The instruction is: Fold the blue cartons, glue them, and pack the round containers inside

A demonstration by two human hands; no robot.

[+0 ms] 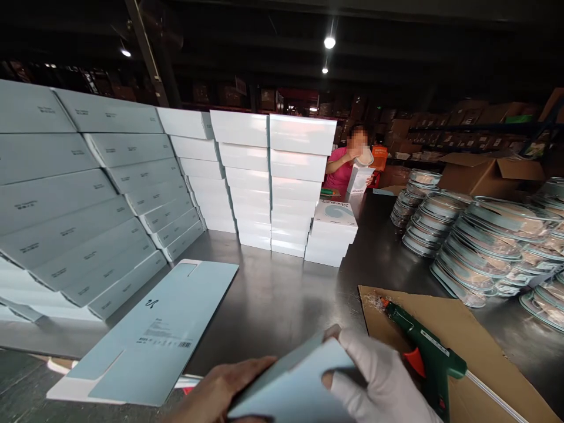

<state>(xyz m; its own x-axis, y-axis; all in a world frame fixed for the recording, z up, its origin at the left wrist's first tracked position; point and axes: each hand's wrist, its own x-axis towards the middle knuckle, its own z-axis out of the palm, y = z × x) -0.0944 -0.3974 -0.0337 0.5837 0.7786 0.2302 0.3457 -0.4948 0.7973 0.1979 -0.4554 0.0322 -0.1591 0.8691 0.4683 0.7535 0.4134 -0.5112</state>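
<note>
Front and ctr., at the near side of the table (pixel 282 294), a lt.-blue box (pixel 295 385) is tilting b/w both hands, its bottom running out of view. L hand (pixel 220 385) is clamping its left side, bare fingers lying along the upper edge; R hand (pixel 379 373), in a whitish glove w/ fingertips exposed, is pinching the far R corner, thumb on the face and forefinger over the edge.

Just R of it, a green glue gun (pixel 429 346) w/ orange trigger is lying on a cardboard sheet (pixel 374 305), clear glue stick (pixel 493 396) poking out the back, nozzle pointing away by some stringy glue (pixel 375 301). Over L, flat blue cartons (pixel 163 329) are resting one atop another, barcode showing.

Farther out, blue boxes (pixel 88 217) are towering L, white boxes (pixel 268 176) are standing ctr., and lidded containers (pixel 480 247) are sitting stacked R. Across the table, a person (pixel 338 170) in pink is holding a container (pixel 365 157) over a white upright box (pixel 359 179).
</note>
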